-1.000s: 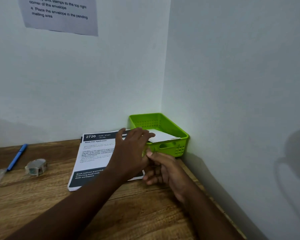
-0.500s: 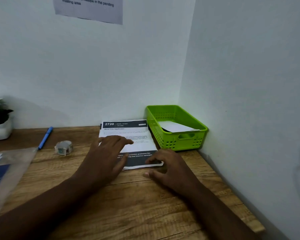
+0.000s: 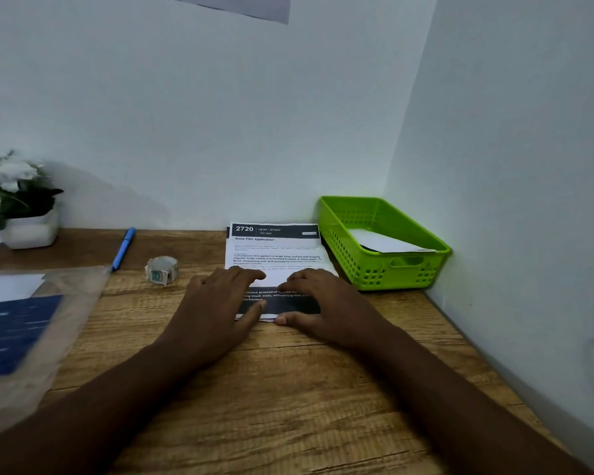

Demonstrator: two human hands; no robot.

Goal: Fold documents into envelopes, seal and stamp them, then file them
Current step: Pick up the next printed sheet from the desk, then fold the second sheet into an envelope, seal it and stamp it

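Both hands flat on the document stack

I see my left hand (image 3: 220, 303) and right hand (image 3: 326, 303) released, palms pressing the near end of the documents (image 3: 275, 255); green basket (image 3: 391, 272) just right.

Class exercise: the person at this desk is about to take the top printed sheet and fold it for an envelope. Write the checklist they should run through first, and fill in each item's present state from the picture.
1. Both hands on the stack of printed sheets: ok, left hand and right hand lie flat on its near end.
2. Only one sheet picked up: cannot tell, nothing is lifted and the near edges are half covered.
3. Bare wooden desk in front for folding: ok.
4. Roll of stamps at hand: ok, left of the stack.
5. Green basket ready for filing: ok, it holds one white envelope.
6. Empty envelopes ready: cannot tell, the plastic sleeve at left is blurred.
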